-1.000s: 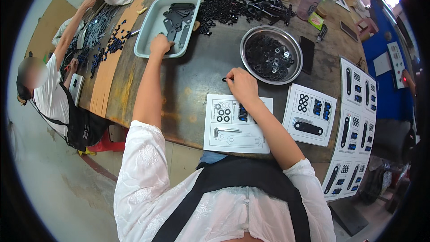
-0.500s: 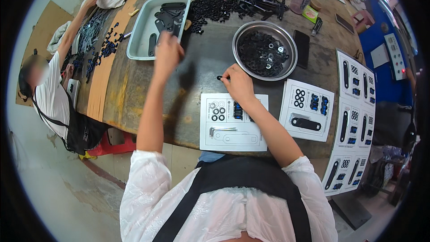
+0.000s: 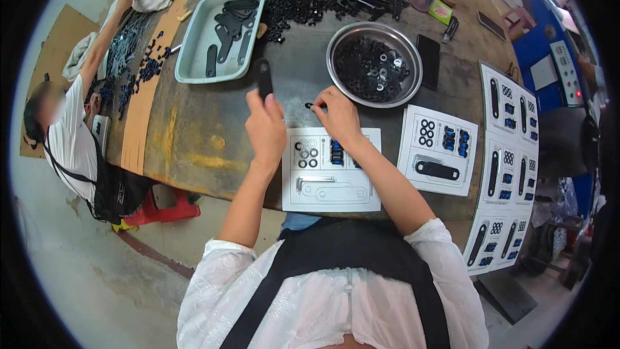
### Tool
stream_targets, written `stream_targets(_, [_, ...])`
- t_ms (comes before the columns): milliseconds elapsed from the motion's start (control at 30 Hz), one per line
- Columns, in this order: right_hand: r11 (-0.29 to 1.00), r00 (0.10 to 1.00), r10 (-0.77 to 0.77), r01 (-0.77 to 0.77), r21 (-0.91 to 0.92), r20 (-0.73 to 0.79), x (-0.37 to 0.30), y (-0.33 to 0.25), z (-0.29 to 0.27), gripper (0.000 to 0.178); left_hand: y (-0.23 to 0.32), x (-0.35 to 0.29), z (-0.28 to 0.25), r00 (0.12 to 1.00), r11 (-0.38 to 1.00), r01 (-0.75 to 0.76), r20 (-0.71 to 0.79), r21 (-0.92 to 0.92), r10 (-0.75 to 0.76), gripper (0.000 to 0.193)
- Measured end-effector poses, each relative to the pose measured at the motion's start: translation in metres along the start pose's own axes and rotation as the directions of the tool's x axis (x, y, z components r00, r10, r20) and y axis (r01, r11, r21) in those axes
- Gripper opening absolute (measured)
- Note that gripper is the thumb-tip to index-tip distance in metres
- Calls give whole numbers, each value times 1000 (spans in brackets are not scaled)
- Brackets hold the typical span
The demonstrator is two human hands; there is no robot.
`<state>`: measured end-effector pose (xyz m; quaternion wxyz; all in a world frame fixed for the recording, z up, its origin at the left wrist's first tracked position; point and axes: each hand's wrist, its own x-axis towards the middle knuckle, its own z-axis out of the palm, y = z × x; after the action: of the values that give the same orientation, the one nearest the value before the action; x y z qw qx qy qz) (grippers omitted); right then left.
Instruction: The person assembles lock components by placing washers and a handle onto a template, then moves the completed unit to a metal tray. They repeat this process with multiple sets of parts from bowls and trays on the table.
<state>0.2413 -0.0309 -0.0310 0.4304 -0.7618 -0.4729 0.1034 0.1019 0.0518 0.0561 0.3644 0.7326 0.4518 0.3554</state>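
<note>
Between the pale tray (image 3: 196,45) and the steel bowl (image 3: 332,64), the left hand (image 3: 265,128) is holding a flat black bar (image 3: 265,80). Its grip is narrow: the thumb and fingers are covering the near end of the bar, while the far end is pointing away from the person. To the right of it, the right hand (image 3: 341,116) is pinching a small black ring (image 3: 309,106) between the fingertips, just beside the near left rim of the bowl. This bowl is containing many dark washers (image 3: 365,71), and some of them are shining. The tray is standing farther to the left, and several other black bars (image 3: 225,46) are lying inside, mostly on its far and right side.

On the near part of the table (image 3: 174,126), a printed sheet (image 3: 289,187) is lying partly under the right forearm. Dark rings (image 3: 313,163) and a group of blue-black bolts (image 3: 336,152) are showing on its far half; I cannot tell which are real and which are printed. A second sheet (image 3: 408,153) is lying to the right. On the far side, a heap of small black pieces (image 3: 298,6) is spreading beside the tray. At the far left, another person (image 3: 72,142) is stretching an arm along the table.
</note>
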Motion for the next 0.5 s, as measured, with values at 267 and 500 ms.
stream_targets(267, [999, 1000, 20, -20, 39, 12, 8, -9, -1, 11, -18, 2, 2, 985, 959, -120, 150, 256, 83, 24])
stream_targets(500, [999, 999, 50, -50, 17, -15, 5, 0, 5, 11, -45, 12, 8, 928, 799, -297, 353, 522, 115, 21])
